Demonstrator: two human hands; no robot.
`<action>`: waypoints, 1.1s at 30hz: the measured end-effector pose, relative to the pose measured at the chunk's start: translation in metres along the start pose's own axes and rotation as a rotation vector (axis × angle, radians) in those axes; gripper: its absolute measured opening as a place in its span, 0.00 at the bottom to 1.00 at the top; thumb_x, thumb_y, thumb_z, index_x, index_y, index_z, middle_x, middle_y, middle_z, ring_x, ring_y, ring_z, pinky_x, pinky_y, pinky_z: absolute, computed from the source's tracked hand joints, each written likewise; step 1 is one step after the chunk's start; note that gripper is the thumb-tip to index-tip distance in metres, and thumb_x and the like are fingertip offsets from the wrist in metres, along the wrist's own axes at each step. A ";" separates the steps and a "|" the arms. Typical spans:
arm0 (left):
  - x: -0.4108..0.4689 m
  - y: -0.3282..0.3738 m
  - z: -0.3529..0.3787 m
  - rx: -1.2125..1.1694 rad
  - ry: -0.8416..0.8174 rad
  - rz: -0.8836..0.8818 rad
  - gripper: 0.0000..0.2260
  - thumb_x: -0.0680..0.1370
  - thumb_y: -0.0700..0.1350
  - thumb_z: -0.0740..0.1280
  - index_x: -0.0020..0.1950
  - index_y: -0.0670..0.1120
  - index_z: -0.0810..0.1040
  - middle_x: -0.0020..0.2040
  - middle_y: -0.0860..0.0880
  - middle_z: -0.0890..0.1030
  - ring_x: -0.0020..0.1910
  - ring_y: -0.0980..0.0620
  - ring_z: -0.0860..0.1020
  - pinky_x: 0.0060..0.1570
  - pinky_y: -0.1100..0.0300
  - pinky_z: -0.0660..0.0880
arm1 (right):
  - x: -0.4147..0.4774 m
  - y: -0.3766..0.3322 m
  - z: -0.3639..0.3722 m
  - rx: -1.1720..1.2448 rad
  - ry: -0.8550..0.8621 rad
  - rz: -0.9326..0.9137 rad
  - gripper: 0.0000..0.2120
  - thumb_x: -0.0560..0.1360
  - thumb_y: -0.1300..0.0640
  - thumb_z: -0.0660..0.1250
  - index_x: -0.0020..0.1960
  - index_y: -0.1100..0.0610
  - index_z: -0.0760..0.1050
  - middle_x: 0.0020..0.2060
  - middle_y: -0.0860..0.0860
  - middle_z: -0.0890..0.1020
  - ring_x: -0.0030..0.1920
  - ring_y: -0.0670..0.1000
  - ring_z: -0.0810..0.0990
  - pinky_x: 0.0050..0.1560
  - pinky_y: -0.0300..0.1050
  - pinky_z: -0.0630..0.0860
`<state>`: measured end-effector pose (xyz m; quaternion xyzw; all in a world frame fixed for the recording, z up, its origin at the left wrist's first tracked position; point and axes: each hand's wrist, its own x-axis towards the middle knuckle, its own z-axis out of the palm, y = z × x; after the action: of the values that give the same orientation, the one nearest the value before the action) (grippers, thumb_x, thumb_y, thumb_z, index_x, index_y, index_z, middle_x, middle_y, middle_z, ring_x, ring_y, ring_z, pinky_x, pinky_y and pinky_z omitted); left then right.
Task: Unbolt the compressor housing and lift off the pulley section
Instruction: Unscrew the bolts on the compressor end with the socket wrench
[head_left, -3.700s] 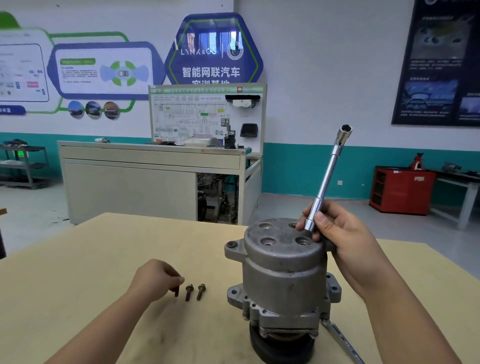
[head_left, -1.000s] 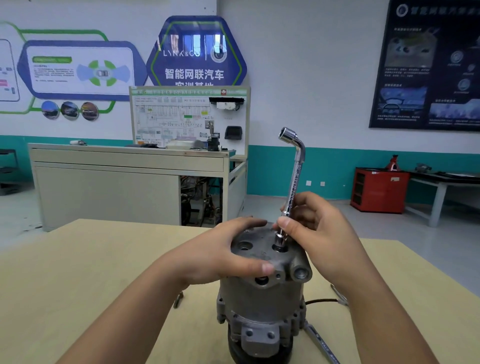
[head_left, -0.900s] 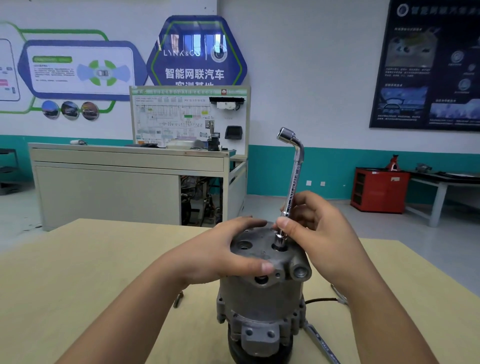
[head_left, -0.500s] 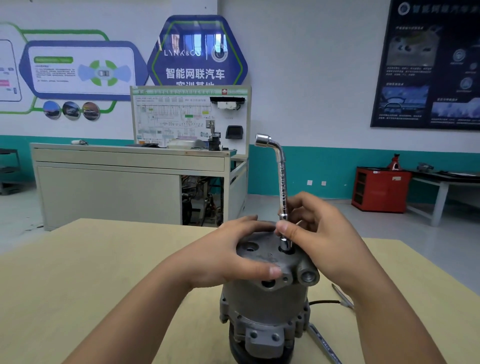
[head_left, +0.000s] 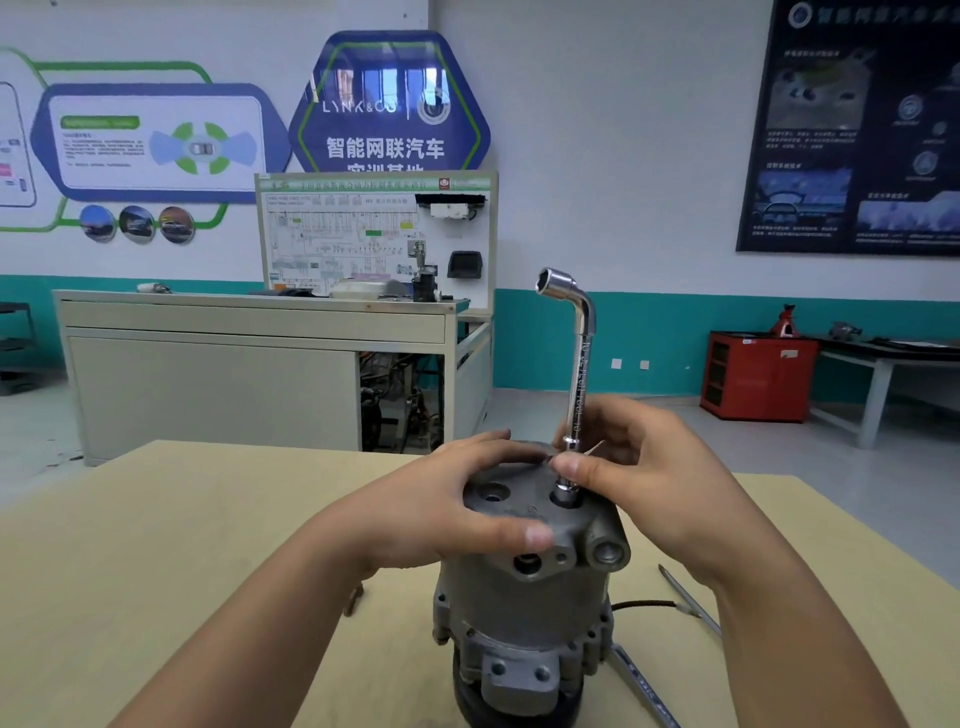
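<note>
Chrome wrench (head_left: 581, 374) has twirled in the right hand's (head_left: 654, 467) pinch, socket (head_left: 566, 487) just below in the housing (head_left: 519, 587) the left hand (head_left: 441, 504) clasps; bolt likely loosening.

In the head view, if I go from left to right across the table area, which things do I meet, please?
Loose bolt → left hand, holding the compressor housing → L-shaped socket wrench → right hand, pinching the wrench's lower end.
</note>
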<state>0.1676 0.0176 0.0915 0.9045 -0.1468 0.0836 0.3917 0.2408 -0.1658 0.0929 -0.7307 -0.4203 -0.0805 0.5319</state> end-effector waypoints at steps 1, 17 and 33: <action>0.001 0.002 0.001 -0.056 0.047 0.001 0.21 0.66 0.66 0.71 0.57 0.69 0.73 0.60 0.70 0.73 0.59 0.73 0.72 0.55 0.74 0.71 | 0.000 0.001 0.000 0.003 0.003 0.003 0.13 0.72 0.60 0.71 0.47 0.42 0.77 0.42 0.46 0.83 0.45 0.49 0.82 0.52 0.55 0.79; 0.043 0.030 0.019 -0.922 0.037 0.235 0.13 0.77 0.48 0.61 0.49 0.44 0.83 0.48 0.46 0.85 0.46 0.54 0.83 0.40 0.66 0.77 | 0.001 0.012 0.002 0.304 -0.071 -0.036 0.12 0.74 0.69 0.64 0.47 0.54 0.81 0.43 0.50 0.86 0.47 0.47 0.83 0.49 0.36 0.77; 0.043 0.024 0.016 -0.848 0.165 0.154 0.06 0.68 0.48 0.69 0.37 0.49 0.85 0.37 0.52 0.83 0.40 0.55 0.81 0.47 0.59 0.78 | 0.002 0.012 0.012 0.430 0.009 -0.034 0.16 0.61 0.59 0.72 0.46 0.44 0.80 0.39 0.41 0.85 0.43 0.38 0.82 0.42 0.29 0.75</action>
<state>0.2009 -0.0189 0.1087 0.6402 -0.2033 0.1170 0.7315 0.2466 -0.1560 0.0801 -0.5930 -0.4375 -0.0013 0.6760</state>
